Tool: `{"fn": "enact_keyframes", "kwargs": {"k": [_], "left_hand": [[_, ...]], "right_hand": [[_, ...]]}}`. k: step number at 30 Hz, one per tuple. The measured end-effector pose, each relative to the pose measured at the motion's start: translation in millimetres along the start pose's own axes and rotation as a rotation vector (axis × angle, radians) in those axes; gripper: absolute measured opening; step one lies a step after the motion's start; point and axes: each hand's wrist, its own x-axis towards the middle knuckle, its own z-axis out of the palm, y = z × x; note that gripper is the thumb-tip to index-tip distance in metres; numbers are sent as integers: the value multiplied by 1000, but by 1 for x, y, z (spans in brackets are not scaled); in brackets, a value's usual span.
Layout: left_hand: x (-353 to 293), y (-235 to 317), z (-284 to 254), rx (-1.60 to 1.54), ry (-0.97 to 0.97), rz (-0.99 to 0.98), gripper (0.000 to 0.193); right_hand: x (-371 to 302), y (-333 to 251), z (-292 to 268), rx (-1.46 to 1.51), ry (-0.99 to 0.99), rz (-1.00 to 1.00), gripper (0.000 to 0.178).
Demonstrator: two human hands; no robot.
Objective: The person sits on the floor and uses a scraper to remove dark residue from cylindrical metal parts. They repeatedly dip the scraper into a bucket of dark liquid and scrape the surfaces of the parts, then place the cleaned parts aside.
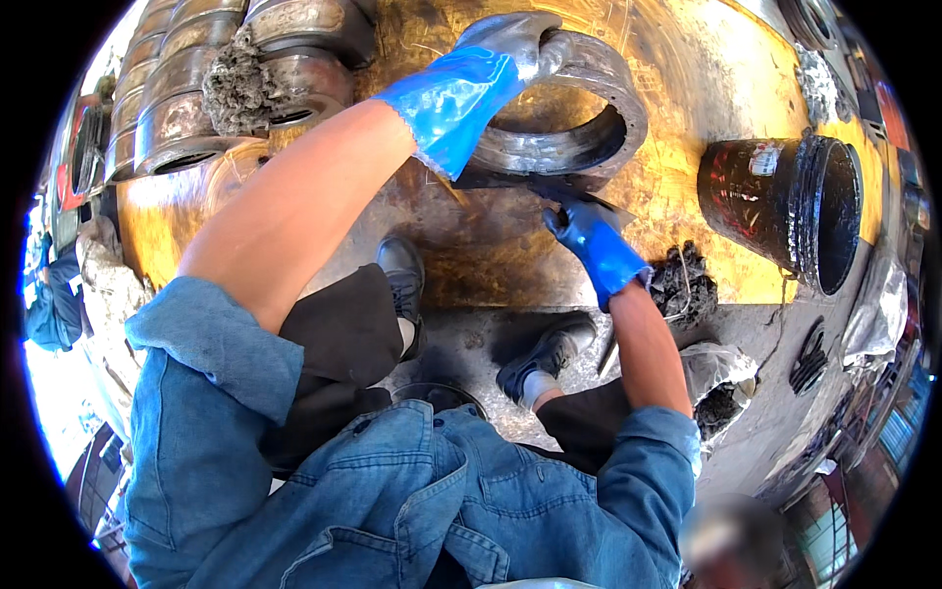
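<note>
A thick metal ring point(628, 93) with a wide round opening stands tilted at the near part of the yellow work surface. My left hand point(525, 49), in a blue glove smeared grey at the fingers, reaches over the ring's upper left rim and grips it. Just below the ring is my right hand point(589, 236), also blue-gloved with a dark smear at the fingers. Its fingers are closed at a dark, flat, thin-edged piece point(616, 208) that lies against the ring's lower side. Most of that piece is hidden by the hand and the ring.
Stacked metal rings point(186, 93) fill the far left, with a grey fibrous clump point(238, 83) against them. A dark bucket point(751, 191) lies on its side at the right. Another dark clump point(685, 285) sits at the near edge, above a plastic bag point(721, 368) on the floor.
</note>
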Motion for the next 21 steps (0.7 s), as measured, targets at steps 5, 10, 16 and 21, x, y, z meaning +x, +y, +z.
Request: {"fn": "enact_keyframes", "kwargs": {"k": [5,10,16,21], "left_hand": [[1,4,-31,-12,-142,-52,47],[-7,-4,-33,61,-78,-81,48],[-2,5,-27,44,-92,-47,49],[-2,-2,-25,-34,-98,14,50]], "right_hand": [[14,-43,7,5,-86,36,48],[24,-47,26,99,-94,22,48],[12,-55,11,124,-171,86,49],[23,-74,35,94,-78,39,49]]}}
